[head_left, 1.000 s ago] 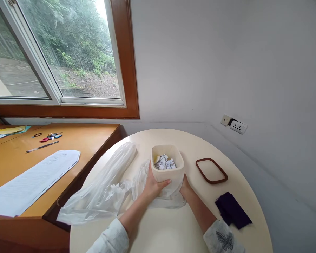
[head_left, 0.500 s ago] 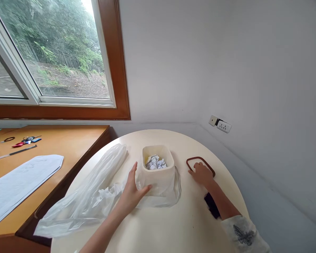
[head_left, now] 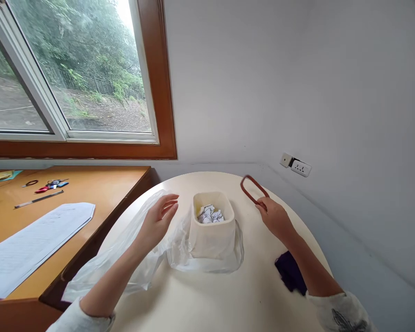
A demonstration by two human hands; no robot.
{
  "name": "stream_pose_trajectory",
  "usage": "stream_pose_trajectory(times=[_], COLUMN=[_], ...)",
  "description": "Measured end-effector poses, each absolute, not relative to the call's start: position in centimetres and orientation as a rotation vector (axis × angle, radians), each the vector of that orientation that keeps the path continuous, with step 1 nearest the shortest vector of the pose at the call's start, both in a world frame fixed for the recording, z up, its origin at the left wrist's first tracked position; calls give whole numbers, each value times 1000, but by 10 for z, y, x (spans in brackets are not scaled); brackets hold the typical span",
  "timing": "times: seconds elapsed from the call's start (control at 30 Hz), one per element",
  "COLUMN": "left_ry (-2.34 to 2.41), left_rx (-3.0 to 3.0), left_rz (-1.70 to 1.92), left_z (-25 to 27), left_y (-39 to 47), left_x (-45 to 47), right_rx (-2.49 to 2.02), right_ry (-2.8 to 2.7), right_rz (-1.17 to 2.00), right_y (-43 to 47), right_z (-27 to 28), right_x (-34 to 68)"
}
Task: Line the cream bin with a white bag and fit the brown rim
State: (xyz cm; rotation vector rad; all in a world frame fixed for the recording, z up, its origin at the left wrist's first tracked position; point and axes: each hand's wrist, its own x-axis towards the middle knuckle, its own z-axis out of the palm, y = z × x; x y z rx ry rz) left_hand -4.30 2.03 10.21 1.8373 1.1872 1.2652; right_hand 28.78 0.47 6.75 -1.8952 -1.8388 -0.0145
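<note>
A small cream bin (head_left: 212, 240) stands upright on the round table, with crumpled paper (head_left: 210, 214) inside. Clear plastic bag material (head_left: 180, 249) lies around its base and spreads to the left. Above that plastic, left of the bin, my left hand (head_left: 159, 214) hovers with fingers apart and nothing in it. My right hand (head_left: 275, 216) grips one corner of a brown rectangular rim ring (head_left: 248, 194), raised off the table to the right of the bin. Below my right forearm lies a dark purple cloth-like bundle (head_left: 290, 271).
The cream round table (head_left: 207, 304) meets a brown desk (head_left: 124, 177) on the left. On the desk are paper sheets (head_left: 38, 244), a pen (head_left: 38, 199), keys (head_left: 53, 185) and a black loop (head_left: 31, 183). A wall socket (head_left: 300, 168) sits behind the table.
My right hand has taken hold of the brown ring and lifted it from the table. My left hand has moved away from the bin, up and to the left.
</note>
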Motion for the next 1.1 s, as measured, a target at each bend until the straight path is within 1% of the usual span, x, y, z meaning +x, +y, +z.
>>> stream_pose_trajectory(times=[0.13, 0.3, 0.57, 0.73, 0.9, 1.0, 1.1], left_ry=[1107, 1091, 1098, 1037, 902, 973, 1062], left_rx=[1890, 1996, 2029, 1999, 1702, 1530, 1480], left_rz=[1298, 1132, 1043, 1053, 1219, 1345, 1439], left_z=[113, 103, 98, 92, 78, 79, 84], left_y=[19, 11, 5, 5, 9, 14, 22], left_x=[-38, -28, -25, -22, 3, 17, 23], right_rx=[-1411, -1203, -1150, -1121, -1084, -1036, -988], right_ry=[-2054, -2212, -2294, -2264, -2295, -2288, -2252], right_rz=[-262, -394, -418, -486, -610, -658, -638], right_y=[-3, -10, -13, -16, -18, -20, -22], right_z=[96, 102, 92, 91, 93, 94, 92], right_x=[252, 223, 217, 213, 193, 177, 163])
